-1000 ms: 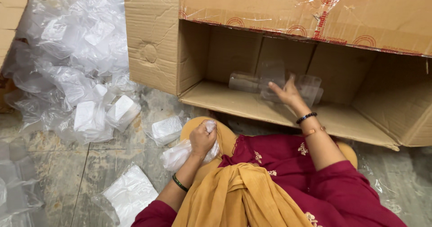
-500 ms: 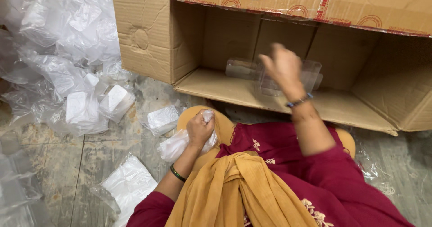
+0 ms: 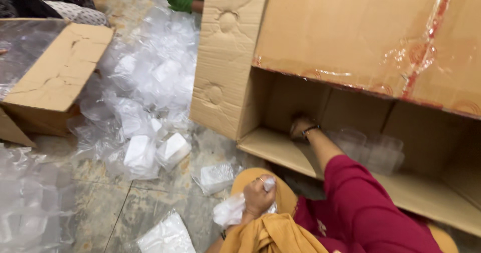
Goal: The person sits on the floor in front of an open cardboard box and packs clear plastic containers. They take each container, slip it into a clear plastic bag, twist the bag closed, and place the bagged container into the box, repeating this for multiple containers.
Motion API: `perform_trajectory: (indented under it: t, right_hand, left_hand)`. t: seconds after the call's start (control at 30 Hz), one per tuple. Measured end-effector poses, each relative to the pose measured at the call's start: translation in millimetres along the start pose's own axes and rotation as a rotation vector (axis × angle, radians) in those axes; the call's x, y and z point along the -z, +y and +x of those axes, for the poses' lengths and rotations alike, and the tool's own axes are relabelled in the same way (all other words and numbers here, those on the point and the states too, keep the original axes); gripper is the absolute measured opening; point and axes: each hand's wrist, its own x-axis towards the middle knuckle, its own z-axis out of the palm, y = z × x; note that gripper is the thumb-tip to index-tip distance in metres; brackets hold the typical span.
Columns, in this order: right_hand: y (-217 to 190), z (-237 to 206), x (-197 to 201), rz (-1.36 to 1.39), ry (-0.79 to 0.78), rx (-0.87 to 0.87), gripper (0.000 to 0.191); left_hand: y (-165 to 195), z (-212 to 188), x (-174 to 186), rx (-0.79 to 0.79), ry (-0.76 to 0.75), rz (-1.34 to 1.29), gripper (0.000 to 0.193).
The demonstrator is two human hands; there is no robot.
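A crumpled plastic bag (image 3: 231,211), light, soft and slippery, is clenched in the left hand (image 3: 258,196) over the knee. The right hand (image 3: 300,128) is reached into the box (image 3: 225,82) at its back left corner; its grip cannot be told.

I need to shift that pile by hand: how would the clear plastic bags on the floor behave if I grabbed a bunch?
The clear plastic bags look thin and crumpled, so probably floppy and very light. Their glossy film may be slippery, letting loose ones slide out of a handful.
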Motion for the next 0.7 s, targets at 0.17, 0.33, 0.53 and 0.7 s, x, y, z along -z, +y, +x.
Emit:
perform_trajectory:
  t: [0.17,0.33,0.53,0.7]
  right_hand:
    - [5,7,-4,-0.029,-0.001,0.016,0.073]
    - [-3,5,9,-0.009,0.102,0.077,0.092]
    - [33,-79,41,0.884,0.749,0.381,0.066]
    - [119,-185,38,0.987,0.796,0.095,0.075]
  left_hand:
    - [12,8,1,0.024,-0.028,0.005,0.009]
    - [13,9,2,0.024,-0.02,0.046,0.011]
    - [-7,-2,-6,0.019,-0.015,0.064,0.013]
    - [-34,-6,-10,0.077,-0.078,0.158,0.027]
